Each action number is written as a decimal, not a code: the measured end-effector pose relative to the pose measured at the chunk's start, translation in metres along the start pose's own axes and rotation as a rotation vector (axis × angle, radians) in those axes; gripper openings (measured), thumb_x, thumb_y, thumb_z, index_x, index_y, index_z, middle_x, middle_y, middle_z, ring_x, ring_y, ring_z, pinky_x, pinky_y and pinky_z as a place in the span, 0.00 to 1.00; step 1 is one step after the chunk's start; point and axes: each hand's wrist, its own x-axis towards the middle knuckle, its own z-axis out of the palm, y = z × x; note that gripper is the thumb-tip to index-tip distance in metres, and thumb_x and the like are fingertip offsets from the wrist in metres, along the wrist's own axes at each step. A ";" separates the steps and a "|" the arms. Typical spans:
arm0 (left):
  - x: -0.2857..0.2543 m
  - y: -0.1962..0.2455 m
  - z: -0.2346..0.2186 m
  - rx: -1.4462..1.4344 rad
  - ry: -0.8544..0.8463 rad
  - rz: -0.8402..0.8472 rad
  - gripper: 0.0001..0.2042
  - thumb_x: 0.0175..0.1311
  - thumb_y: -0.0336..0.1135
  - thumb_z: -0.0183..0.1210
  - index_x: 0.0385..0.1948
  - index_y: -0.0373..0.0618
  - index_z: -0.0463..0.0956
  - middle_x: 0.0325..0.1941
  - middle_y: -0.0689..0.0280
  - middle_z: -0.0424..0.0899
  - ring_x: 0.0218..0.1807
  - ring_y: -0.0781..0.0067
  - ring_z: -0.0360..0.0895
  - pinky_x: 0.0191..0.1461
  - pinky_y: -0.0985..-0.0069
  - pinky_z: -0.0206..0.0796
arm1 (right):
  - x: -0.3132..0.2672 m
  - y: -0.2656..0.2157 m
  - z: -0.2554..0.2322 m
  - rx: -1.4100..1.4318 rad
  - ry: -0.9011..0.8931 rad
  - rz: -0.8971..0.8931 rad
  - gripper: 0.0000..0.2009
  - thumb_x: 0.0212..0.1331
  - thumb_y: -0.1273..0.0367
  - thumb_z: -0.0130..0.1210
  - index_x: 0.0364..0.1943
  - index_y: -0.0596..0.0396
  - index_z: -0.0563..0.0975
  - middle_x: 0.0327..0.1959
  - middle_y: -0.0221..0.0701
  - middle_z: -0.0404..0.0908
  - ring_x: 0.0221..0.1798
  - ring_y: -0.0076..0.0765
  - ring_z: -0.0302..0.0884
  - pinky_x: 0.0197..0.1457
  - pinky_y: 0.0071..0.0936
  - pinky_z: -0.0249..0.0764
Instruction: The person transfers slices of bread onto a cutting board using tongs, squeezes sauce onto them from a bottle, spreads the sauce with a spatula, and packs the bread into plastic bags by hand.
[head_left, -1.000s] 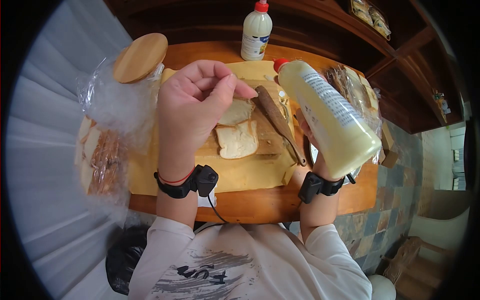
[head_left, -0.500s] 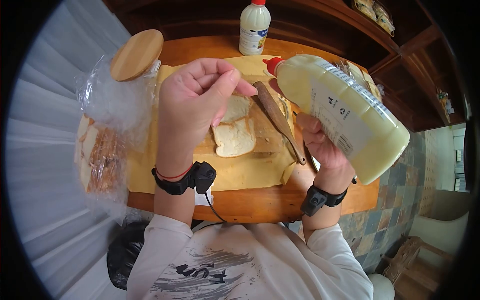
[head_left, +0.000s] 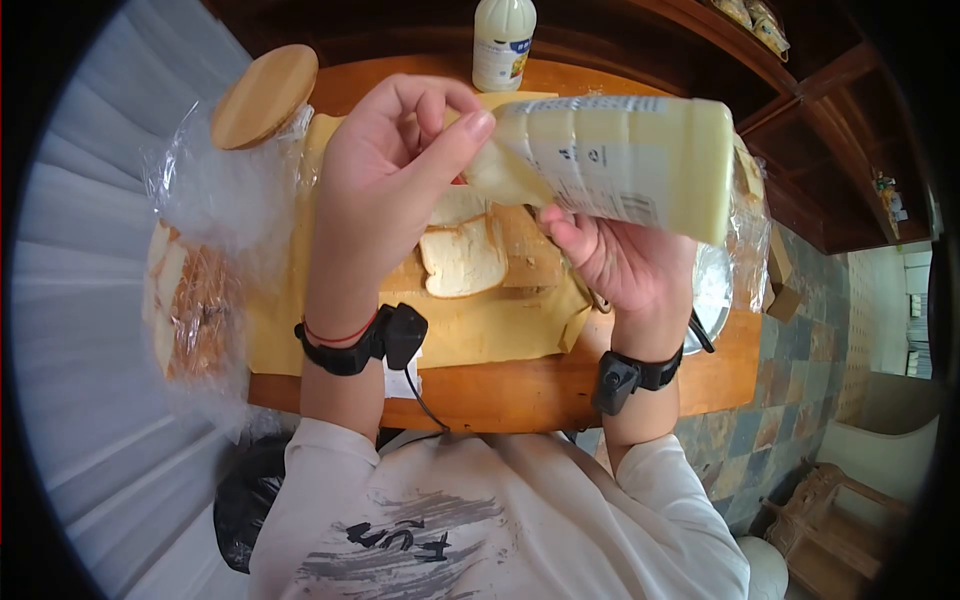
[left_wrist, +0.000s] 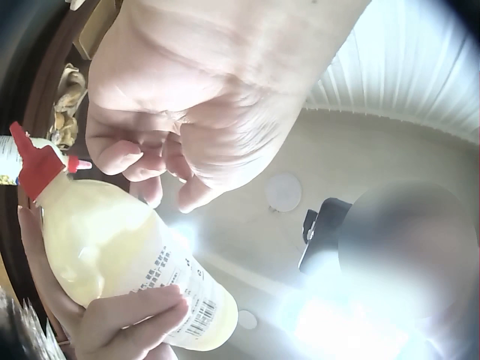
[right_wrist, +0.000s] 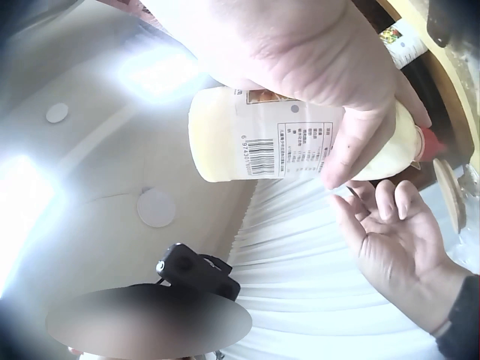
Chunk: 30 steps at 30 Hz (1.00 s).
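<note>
My right hand (head_left: 635, 265) grips a squeeze bottle (head_left: 620, 160) of pale yellow sauce, tipped nearly level, its neck end pointing left. A red cap (left_wrist: 39, 161) with a pointed spout shows in the left wrist view. Close to the neck end is my left hand (head_left: 385, 185), its fingers loosely curled and thumb extended, holding nothing visible. It overlaps the bottle in the head view. Below the hands, a bread slice (head_left: 465, 258) lies on a wooden board (head_left: 535, 262), with another slice (head_left: 458, 207) partly hidden behind it.
At the back stands a second sauce bottle (head_left: 503, 50). Bagged bread (head_left: 200, 310) and a round wooden lid (head_left: 263, 97) are on the left. Yellow paper (head_left: 480, 325) lies under the board. A plastic-wrapped pack (head_left: 745, 250) sits at the right.
The bottle has swung from slanting down to the right to nearly level, its neck end moving left to my left hand. The bottle now covers the wooden spatula.
</note>
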 end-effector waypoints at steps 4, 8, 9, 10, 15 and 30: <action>0.004 -0.012 -0.004 0.073 -0.076 0.107 0.08 0.67 0.24 0.65 0.45 0.39 0.78 0.58 0.65 0.84 0.28 0.95 0.63 0.29 0.89 0.58 | 0.008 0.005 -0.002 0.056 -0.147 0.061 0.32 0.77 0.47 0.45 0.71 0.60 0.65 0.71 0.58 0.67 0.64 0.80 0.74 0.69 0.81 0.68; -0.002 0.006 -0.008 0.381 -0.225 0.021 0.21 0.66 0.18 0.62 0.61 0.33 0.72 0.61 0.58 0.82 0.37 0.89 0.71 0.36 0.87 0.64 | 0.009 0.005 -0.001 -0.283 -0.010 0.029 0.35 0.77 0.44 0.41 0.75 0.58 0.61 0.73 0.58 0.65 0.68 0.71 0.73 0.61 0.68 0.82; -0.002 0.002 -0.013 0.376 -0.276 -0.043 0.25 0.64 0.17 0.64 0.64 0.34 0.71 0.61 0.59 0.82 0.40 0.88 0.74 0.36 0.87 0.64 | 0.009 0.005 -0.001 -0.388 0.011 0.040 0.37 0.77 0.43 0.39 0.75 0.61 0.60 0.72 0.59 0.66 0.64 0.70 0.78 0.61 0.64 0.83; -0.002 0.000 -0.017 0.369 -0.327 -0.107 0.29 0.63 0.17 0.65 0.67 0.34 0.70 0.61 0.60 0.82 0.43 0.87 0.77 0.36 0.87 0.65 | 0.009 0.005 0.000 -0.387 0.013 0.042 0.37 0.77 0.43 0.39 0.75 0.61 0.60 0.72 0.59 0.66 0.64 0.70 0.78 0.61 0.64 0.83; -0.008 0.019 -0.018 0.398 -0.265 -0.227 0.23 0.59 0.33 0.75 0.55 0.36 0.78 0.36 0.68 0.86 0.29 0.87 0.72 0.30 0.84 0.65 | 0.008 0.017 0.010 -0.936 0.040 -0.105 0.36 0.77 0.45 0.38 0.73 0.64 0.61 0.60 0.56 0.80 0.41 0.60 0.90 0.45 0.42 0.91; -0.004 -0.012 -0.041 0.629 -0.371 -0.139 0.26 0.54 0.34 0.73 0.56 0.38 0.78 0.46 0.54 0.89 0.46 0.57 0.87 0.54 0.66 0.77 | 0.018 0.035 -0.010 -1.841 0.070 -0.341 0.27 0.53 0.72 0.76 0.55 0.63 0.74 0.45 0.41 0.88 0.45 0.34 0.88 0.50 0.30 0.82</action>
